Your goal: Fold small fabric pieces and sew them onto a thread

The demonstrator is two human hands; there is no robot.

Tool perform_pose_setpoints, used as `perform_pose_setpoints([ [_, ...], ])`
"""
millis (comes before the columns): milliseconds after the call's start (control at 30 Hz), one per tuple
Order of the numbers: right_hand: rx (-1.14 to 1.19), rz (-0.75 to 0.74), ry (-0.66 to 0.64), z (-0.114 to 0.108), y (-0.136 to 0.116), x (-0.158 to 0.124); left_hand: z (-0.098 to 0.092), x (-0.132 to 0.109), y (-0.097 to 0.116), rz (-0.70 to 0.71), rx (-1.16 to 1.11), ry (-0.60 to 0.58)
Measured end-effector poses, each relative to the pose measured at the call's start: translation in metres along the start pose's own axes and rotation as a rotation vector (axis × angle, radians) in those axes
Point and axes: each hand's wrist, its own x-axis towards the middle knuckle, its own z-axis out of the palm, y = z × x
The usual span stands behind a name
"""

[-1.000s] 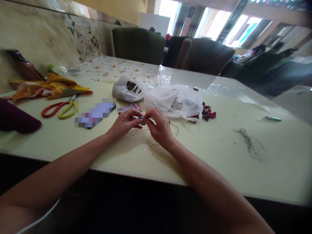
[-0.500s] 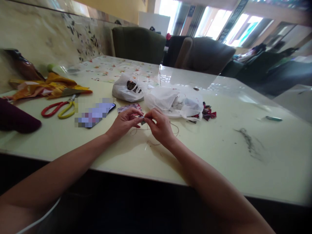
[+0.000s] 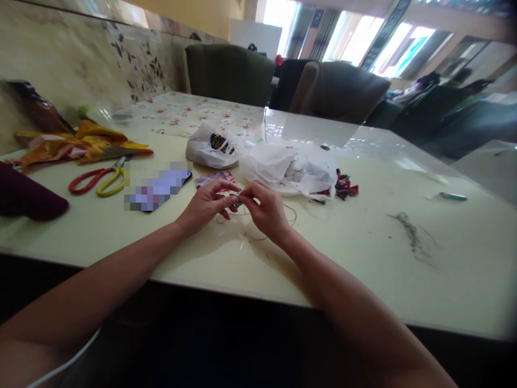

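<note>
My left hand and my right hand meet above the table, both closed in a pinch. Between their fingertips sits a small greyish piece, mostly covered, so its kind is unclear. Thin brown string loops on the table below and beside the hands. Just behind my left hand lies a patterned cloth piece. A white plastic bag rests beyond my right hand, with dark red scraps at its right side.
On the left are scissors with red and yellow handles, a phone, yellow-orange cloth and a dark maroon object. Another plastic bag holds dark bits. Dark thread and a small greenish tube lie right.
The fingers of my left hand have shifted slightly, with lower fingers now showing beneath the small piece. My right hand stays almost where it was.
</note>
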Motion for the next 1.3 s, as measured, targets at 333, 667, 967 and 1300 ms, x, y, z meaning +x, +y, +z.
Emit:
perform_pose_setpoints([
  [333, 0.170, 0.121, 0.023, -0.004, 0.011, 0.005, -0.002, 0.002, 0.002, 0.036, -0.016, 0.124],
  [667, 0.104, 0.104, -0.038, 0.000, 0.007, 0.003, -0.001, 0.001, 0.002, 0.014, -0.024, 0.101],
  [967, 0.010, -0.017, 0.016, 0.003, 0.004, -0.001, 0.000, 0.001, 0.004, -0.107, -0.085, 0.076],
  [1300, 0.015, -0.066, 0.030, 0.000, 0.001, 0.000, -0.001, 0.003, 0.001, -0.060, -0.096, 0.079],
])
